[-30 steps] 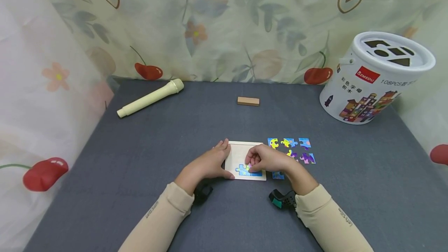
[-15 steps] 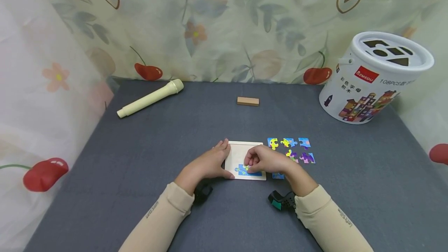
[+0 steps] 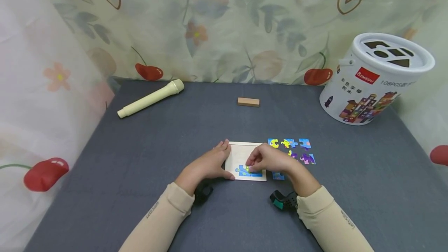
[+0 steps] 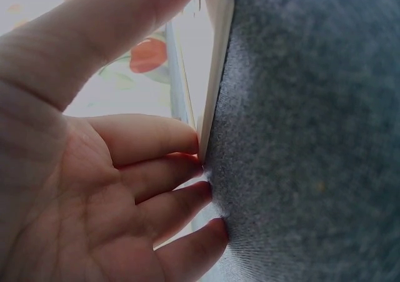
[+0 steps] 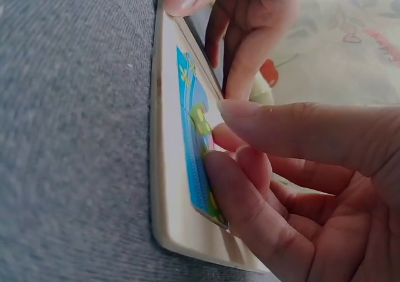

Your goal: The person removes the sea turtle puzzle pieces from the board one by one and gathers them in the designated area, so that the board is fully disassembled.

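Note:
A pale wooden puzzle board (image 3: 238, 153) lies flat on the table, with blue jigsaw pieces (image 3: 243, 171) along its near side. The left hand (image 3: 210, 163) spans the board's left side: its thumb rests on the near left corner, its mostly straight fingers touch the far left edge. In the right wrist view, the right hand (image 5: 312, 194) has curled fingers and a thumb close over a jigsaw piece (image 5: 200, 120) with green and yellow on it. The fingers hide part of that piece. In the left wrist view, extended fingers (image 4: 150, 135) meet the board's pale rim (image 4: 219, 63).
Several loose jigsaw pieces (image 3: 305, 144) lie right of the board; the right wrist partly covers some. Behind are a small wooden block (image 3: 248, 102), a cream microphone-shaped stick (image 3: 150, 99) and a white lidded bucket (image 3: 364, 84). Patterned cloth (image 3: 224, 30) hangs around the table (image 3: 196, 127).
The right fingertips shift very slightly over the same spot on the board, and a bit of yellow-green shows below them. The left hand and board stay in place.

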Demonstrator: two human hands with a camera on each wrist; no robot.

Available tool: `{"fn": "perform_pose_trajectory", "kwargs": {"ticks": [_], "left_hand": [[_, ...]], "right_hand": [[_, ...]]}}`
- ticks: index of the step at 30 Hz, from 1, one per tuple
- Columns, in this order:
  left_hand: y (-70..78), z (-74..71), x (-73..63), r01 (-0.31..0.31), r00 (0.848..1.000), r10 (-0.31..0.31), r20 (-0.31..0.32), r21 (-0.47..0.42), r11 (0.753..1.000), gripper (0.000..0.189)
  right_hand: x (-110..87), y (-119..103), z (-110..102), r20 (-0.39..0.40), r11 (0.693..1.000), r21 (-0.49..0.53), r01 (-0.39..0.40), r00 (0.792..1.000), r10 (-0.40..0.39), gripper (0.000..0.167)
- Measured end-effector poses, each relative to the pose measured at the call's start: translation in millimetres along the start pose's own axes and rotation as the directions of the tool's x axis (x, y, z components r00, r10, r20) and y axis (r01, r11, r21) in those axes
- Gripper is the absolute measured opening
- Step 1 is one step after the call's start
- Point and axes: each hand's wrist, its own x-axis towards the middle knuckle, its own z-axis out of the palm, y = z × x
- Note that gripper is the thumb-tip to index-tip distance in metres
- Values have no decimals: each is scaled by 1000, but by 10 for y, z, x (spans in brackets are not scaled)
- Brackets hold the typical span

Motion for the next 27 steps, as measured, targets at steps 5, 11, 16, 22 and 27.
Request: {"fn": "perform_pose_trajectory", "kwargs": {"ticks": [5, 11, 16, 22, 27], "left_hand": [[-14, 10, 1, -3, 1000, 3, 3, -1, 1000, 96], [-14, 7, -7, -6, 1000, 6, 4, -3, 1000, 96], [-11, 4, -13, -9, 1000, 9, -2, -6, 1000, 96], [-7, 2, -12, -9, 1000, 9, -3, -11, 1000, 96], [4, -11, -30, -10, 1000, 10, -3, -12, 1000, 96]], "right_hand": [[17, -7, 11, 18, 1000, 1, -16, 1000, 16, 10], [30, -7, 34, 10, 999, 10, -31, 999, 30, 8], [37, 3, 40, 4, 999, 34, -37, 999, 37, 7], [33, 3, 31, 1, 998, 47, -35, 999, 35, 7], [32, 2, 26, 11, 997, 76, -20, 1000, 19, 9]]}}
